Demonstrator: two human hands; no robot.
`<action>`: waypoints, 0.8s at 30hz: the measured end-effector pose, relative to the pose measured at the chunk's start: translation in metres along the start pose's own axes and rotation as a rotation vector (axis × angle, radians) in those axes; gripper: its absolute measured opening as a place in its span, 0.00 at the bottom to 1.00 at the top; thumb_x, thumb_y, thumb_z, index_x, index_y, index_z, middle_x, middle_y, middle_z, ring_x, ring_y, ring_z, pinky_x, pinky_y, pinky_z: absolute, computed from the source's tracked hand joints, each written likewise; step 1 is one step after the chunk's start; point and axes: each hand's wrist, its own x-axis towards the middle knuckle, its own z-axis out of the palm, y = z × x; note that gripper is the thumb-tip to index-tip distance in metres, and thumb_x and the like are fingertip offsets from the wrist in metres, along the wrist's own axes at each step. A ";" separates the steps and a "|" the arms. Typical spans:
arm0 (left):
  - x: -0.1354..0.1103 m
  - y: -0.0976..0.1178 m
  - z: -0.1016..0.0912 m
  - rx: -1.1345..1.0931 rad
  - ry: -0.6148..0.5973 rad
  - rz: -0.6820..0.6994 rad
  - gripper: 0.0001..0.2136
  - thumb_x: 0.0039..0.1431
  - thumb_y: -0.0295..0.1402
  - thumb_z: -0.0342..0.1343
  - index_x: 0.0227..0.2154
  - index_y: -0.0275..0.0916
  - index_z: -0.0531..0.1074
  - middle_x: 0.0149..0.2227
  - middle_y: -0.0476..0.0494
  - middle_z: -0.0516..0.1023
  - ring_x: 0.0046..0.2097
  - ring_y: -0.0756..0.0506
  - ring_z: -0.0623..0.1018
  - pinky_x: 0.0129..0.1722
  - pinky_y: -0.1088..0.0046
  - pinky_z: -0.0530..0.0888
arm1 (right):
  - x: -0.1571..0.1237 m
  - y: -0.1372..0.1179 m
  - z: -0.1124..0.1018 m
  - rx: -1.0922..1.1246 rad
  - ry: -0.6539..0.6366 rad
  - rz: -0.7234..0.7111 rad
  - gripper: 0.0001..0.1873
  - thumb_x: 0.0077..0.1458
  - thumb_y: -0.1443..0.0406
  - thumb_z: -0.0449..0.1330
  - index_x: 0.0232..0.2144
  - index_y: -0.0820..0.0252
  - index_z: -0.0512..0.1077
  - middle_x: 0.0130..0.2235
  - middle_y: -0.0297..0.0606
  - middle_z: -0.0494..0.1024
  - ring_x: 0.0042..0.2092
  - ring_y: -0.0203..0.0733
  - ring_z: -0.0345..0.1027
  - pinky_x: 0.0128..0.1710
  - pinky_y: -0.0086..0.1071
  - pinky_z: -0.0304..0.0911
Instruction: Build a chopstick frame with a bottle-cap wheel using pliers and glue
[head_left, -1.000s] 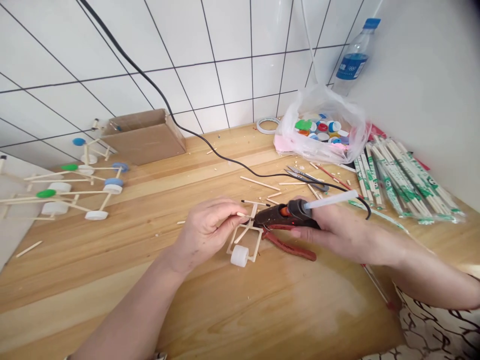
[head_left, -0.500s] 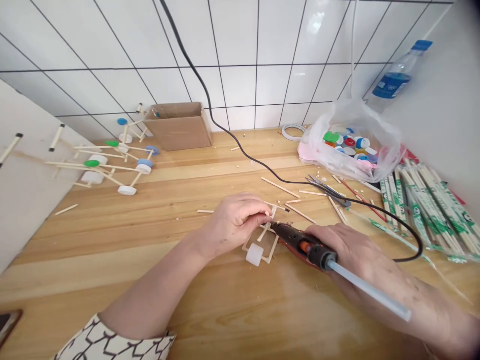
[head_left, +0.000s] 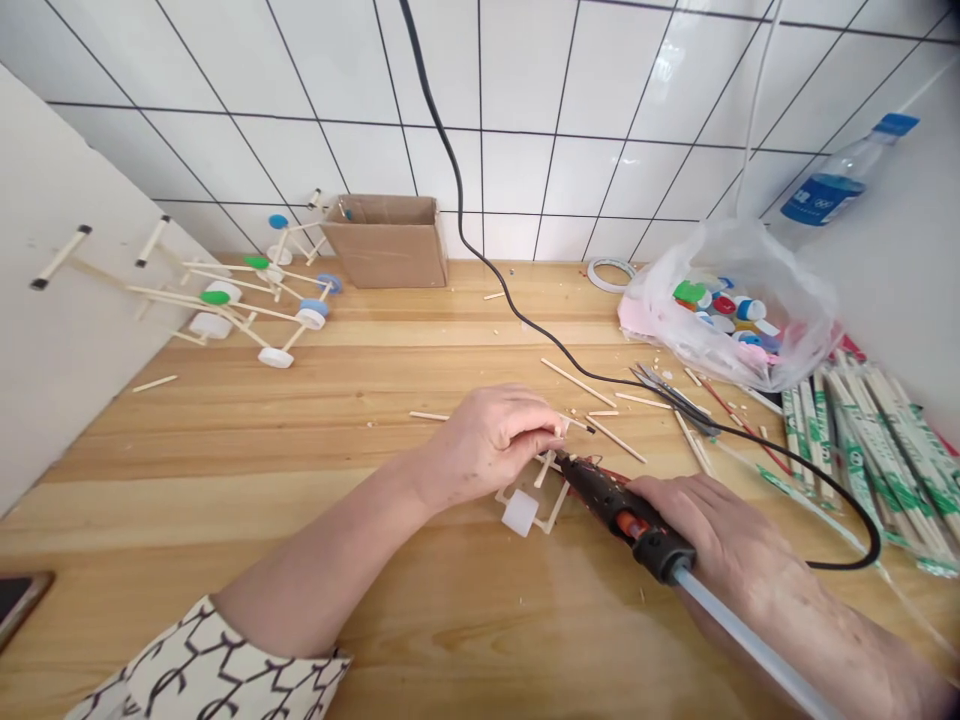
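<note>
My left hand (head_left: 499,440) is closed in a pinch on a short wooden stick (head_left: 559,432) at the top of a small stick frame (head_left: 553,514). A white bottle cap (head_left: 520,512) is attached on the frame's near side. Wrapped round a black hot glue gun (head_left: 615,508), my right hand (head_left: 720,540) keeps the nozzle at the joint beside my left fingertips. A long translucent glue stick (head_left: 742,630) sticks out of the gun's back. My fingers hide part of the joint, so contact with the nozzle is hard to make out.
Stick-and-cap models (head_left: 255,300) stand at the left by a cardboard box (head_left: 386,245). A plastic bag of bottle caps (head_left: 652,300), scissors (head_left: 679,400) and wrapped chopsticks (head_left: 892,450) lie at the right. A black cord (head_left: 517,305) crosses the table among loose sticks (head_left: 577,382).
The view has turned slightly left, so the scene sits further right. Both hands, the frame and the glue gun keep nearly the same positions relative to each other.
</note>
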 end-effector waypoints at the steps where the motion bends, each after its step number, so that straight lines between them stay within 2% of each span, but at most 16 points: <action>1: 0.000 0.000 0.000 -0.004 -0.002 -0.002 0.07 0.59 0.25 0.53 0.27 0.35 0.73 0.27 0.45 0.78 0.31 0.49 0.76 0.33 0.75 0.72 | 0.000 0.000 0.001 -0.007 0.005 -0.001 0.19 0.60 0.69 0.47 0.54 0.58 0.60 0.38 0.42 0.76 0.37 0.43 0.71 0.37 0.36 0.65; 7: 0.000 0.000 0.000 -0.024 -0.046 -0.040 0.07 0.59 0.25 0.53 0.27 0.35 0.73 0.27 0.46 0.78 0.31 0.49 0.75 0.33 0.75 0.72 | 0.002 -0.004 0.003 -0.053 0.074 -0.044 0.16 0.60 0.71 0.46 0.49 0.60 0.63 0.35 0.42 0.76 0.35 0.43 0.70 0.36 0.36 0.63; 12: 0.000 0.000 0.000 -0.021 -0.042 -0.033 0.07 0.59 0.26 0.53 0.27 0.36 0.73 0.28 0.46 0.78 0.31 0.49 0.76 0.34 0.75 0.72 | 0.001 -0.006 0.007 -0.087 0.065 -0.040 0.17 0.57 0.74 0.45 0.48 0.61 0.63 0.34 0.41 0.75 0.35 0.44 0.70 0.36 0.37 0.63; 17: 0.000 0.000 0.001 -0.023 -0.047 -0.033 0.08 0.60 0.26 0.52 0.26 0.36 0.73 0.27 0.46 0.78 0.31 0.49 0.76 0.34 0.75 0.72 | 0.002 -0.009 0.008 -0.159 0.123 -0.084 0.17 0.56 0.74 0.45 0.46 0.62 0.63 0.32 0.41 0.74 0.31 0.43 0.68 0.31 0.36 0.63; 24: 0.001 0.001 0.000 -0.038 -0.068 -0.037 0.08 0.60 0.25 0.52 0.26 0.36 0.73 0.27 0.46 0.78 0.31 0.49 0.76 0.34 0.75 0.71 | 0.009 -0.017 -0.004 -0.184 0.073 -0.135 0.22 0.54 0.75 0.45 0.50 0.63 0.63 0.31 0.42 0.75 0.30 0.43 0.69 0.28 0.34 0.64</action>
